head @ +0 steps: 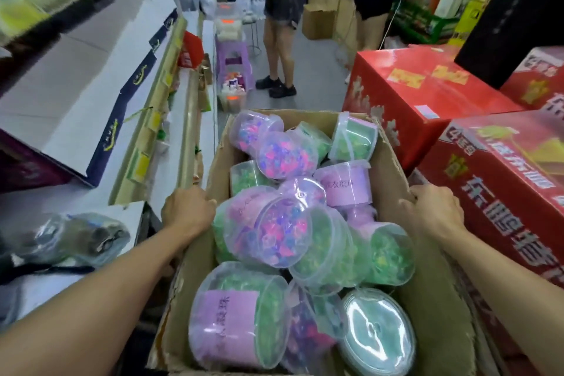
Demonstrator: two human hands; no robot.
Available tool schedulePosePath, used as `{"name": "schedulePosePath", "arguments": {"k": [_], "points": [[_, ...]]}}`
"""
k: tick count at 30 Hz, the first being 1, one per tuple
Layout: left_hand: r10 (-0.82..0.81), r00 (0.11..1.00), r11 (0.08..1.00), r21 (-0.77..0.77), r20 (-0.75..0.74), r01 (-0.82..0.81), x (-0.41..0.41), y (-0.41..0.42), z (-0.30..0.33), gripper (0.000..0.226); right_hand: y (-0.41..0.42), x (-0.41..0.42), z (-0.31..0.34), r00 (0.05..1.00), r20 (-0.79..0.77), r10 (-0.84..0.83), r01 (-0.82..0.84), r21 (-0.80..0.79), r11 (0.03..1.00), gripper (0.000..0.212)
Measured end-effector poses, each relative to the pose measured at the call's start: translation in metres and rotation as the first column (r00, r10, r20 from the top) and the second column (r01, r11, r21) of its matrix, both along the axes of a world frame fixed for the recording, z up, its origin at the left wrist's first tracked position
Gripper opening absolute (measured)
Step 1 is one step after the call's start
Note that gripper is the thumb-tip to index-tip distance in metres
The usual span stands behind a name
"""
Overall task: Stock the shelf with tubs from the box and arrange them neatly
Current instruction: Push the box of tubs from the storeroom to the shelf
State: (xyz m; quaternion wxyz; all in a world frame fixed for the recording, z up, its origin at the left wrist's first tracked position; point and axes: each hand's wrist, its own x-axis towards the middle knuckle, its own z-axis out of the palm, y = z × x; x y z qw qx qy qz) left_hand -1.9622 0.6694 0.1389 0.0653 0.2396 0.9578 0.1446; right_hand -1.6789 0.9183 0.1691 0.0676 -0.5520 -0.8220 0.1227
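2 hands hold the box [427, 299]: my left grip [187, 210] curls over its 9 o'clock wall, my right grip [433, 212] over 3 o'clock. Its long axis runs 6-to-12; tubs [268, 232] lie jumbled inside.

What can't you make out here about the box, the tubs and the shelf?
- Tubs: how many lie in the box cannot be counted; the top ones hide those beneath.
- Fingertips of the left hand and right hand: curled over the box walls, out of sight.
- Shelf: blurred, and its left part is cut off by the picture edge.
- Tub label: writing too blurred to read.
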Motion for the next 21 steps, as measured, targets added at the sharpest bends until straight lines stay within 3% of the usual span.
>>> {"name": "schedulePosePath", "arguments": {"k": [3, 9, 21], "points": [[0.006, 1.000, 0.999, 0.044, 0.011, -0.006, -0.026, 0.013, 0.003, 0.027, 0.014, -0.025, 0.005, 1.000, -0.014, 0.013, -0.012, 0.014, 1.000, 0.017], [0.034, 0.999, 0.998, 0.047, 0.008, -0.035, -0.073, 0.036, 0.002, 0.027, 0.049, -0.081, 0.008, 0.999, -0.038, 0.037, -0.037, 0.008, 0.999, 0.023], [0.048, 0.996, 0.995, -0.088, -0.070, -0.054, -0.189, 0.124, -0.008, 0.031, 0.170, -0.228, -0.024, 0.988, -0.027, 0.150, -0.151, -0.031, 0.988, 0.028]]}}
